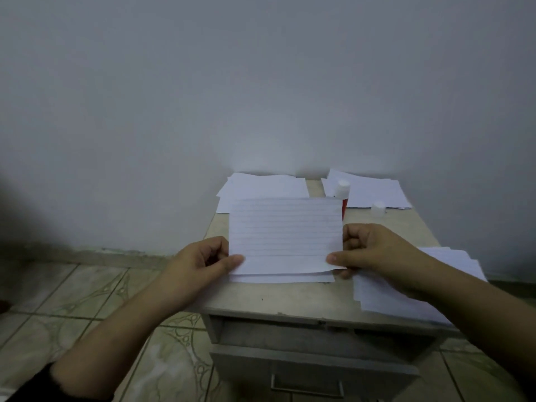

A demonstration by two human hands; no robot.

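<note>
Left hand [203, 262] pinches the lined sheet's [285, 233] left edge and right hand [374, 253] pinches the right, holding it just over a small stack [278, 278] mid-worktop [275, 298]. Looks early to me, nothing glued yet. Back-left pile [261, 187], glue stick [342, 192] right behind the sheet, cap [378, 208], and right pile [385, 297] crowd things.

We face a plain pale grey wall [261, 82], dim at the far left and brighter at the middle, where a small beige cabinet [275, 297] stands against it. Its drawer [313, 367], with a metal handle [307, 388], is pulled partly out on the near side. To the left, a floor [87, 300] of pale green patterned tiles meets the wall at a low skirting [101, 254].
</note>
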